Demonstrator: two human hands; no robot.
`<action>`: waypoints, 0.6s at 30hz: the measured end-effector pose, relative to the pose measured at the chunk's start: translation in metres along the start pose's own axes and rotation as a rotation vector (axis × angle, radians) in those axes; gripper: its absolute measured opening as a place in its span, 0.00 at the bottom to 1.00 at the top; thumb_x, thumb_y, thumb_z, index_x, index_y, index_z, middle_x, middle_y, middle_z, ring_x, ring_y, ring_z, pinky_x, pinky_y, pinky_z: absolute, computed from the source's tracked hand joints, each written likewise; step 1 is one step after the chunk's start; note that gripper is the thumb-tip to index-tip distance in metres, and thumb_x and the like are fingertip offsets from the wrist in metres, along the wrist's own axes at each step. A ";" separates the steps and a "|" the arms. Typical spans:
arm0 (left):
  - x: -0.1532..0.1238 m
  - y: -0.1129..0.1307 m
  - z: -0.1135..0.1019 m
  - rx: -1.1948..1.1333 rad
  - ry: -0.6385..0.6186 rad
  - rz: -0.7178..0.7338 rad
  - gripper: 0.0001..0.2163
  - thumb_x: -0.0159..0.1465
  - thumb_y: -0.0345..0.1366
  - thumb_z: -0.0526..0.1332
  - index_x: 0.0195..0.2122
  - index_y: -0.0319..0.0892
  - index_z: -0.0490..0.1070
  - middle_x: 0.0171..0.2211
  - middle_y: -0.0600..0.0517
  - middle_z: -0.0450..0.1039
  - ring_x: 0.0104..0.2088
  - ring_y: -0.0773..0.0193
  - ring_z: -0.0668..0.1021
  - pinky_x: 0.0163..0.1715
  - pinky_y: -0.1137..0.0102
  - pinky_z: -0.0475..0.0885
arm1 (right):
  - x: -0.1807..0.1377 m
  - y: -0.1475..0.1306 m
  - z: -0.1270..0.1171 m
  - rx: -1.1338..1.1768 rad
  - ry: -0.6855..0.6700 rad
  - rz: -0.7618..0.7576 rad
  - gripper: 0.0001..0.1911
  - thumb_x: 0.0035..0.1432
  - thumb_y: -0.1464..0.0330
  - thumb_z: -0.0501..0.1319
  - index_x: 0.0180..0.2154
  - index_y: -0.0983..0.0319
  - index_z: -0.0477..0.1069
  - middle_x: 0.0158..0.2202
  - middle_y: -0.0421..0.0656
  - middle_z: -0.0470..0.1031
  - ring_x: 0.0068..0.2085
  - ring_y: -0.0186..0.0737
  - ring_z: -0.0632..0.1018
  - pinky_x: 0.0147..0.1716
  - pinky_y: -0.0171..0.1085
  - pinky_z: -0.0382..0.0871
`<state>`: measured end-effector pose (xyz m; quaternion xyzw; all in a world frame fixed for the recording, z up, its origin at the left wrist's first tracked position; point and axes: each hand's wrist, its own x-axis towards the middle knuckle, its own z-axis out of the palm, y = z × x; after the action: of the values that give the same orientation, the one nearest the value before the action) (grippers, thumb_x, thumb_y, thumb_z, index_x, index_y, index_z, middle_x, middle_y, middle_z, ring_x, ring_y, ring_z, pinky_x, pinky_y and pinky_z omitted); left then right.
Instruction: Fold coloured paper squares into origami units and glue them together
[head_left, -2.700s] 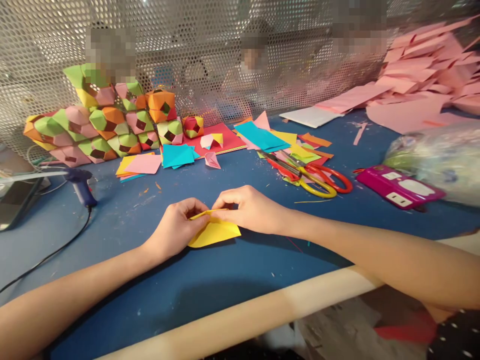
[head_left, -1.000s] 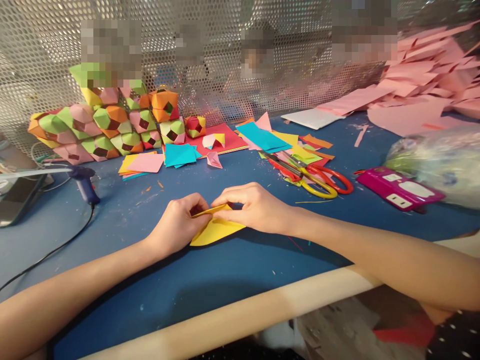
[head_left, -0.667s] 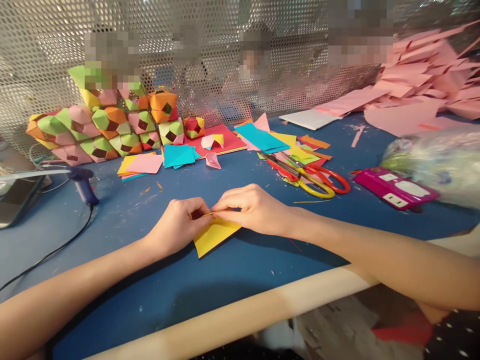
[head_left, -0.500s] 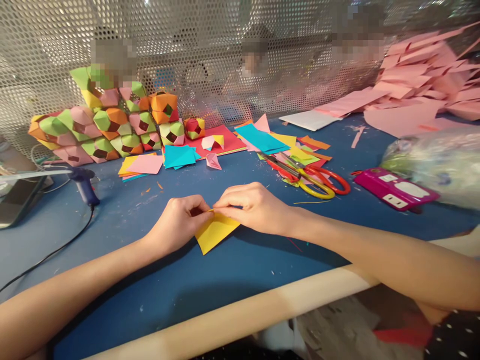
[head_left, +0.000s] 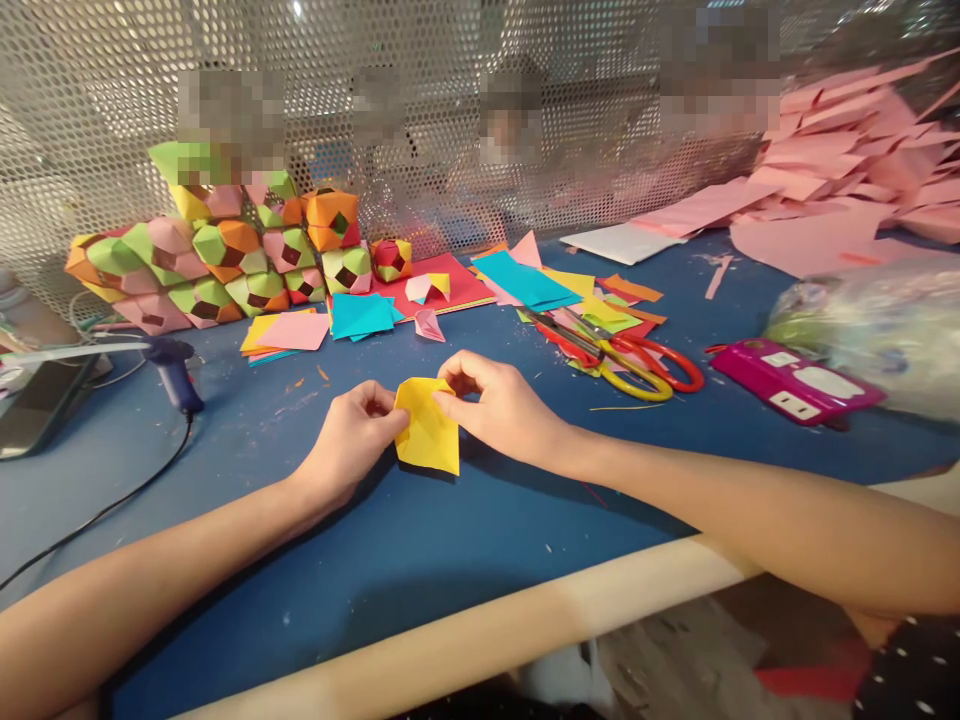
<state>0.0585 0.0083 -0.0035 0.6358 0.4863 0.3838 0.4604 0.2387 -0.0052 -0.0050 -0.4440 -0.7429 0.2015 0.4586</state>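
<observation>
A yellow sheet of paper is held up over the blue table, between both hands. On its left edge, the thumb and fingers of my left hand pinch it. My right hand grips the upper right corner, thumb in front and fingers behind. A fold or crease shows along the sheet's upper part. Just beyond the hands lie a small folded pink piece and a stack of blue paper squares.
Folded paper balls are stacked at the back left by a perforated metal screen. A glue gun with its cord lies left. Scissors rest on coloured paper to the right, near a magenta power strip. Pink sheets pile up behind.
The yellow paper has been lifted and turned so its face points toward me. My right hand has shifted slightly up, and the hands now hold it farther apart.
</observation>
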 end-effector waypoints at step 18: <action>-0.009 -0.001 0.002 -0.238 -0.071 -0.115 0.07 0.52 0.32 0.60 0.23 0.40 0.60 0.19 0.59 0.63 0.20 0.73 0.66 0.22 0.76 0.58 | -0.008 0.003 0.002 -0.067 -0.098 -0.372 0.02 0.57 0.72 0.54 0.34 0.60 0.63 0.36 0.45 0.66 0.39 0.38 0.71 0.39 0.40 0.68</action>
<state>0.0582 -0.0005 -0.0056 0.5608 0.4563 0.3893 0.5707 0.2394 -0.0102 -0.0122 -0.3037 -0.8399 0.1096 0.4363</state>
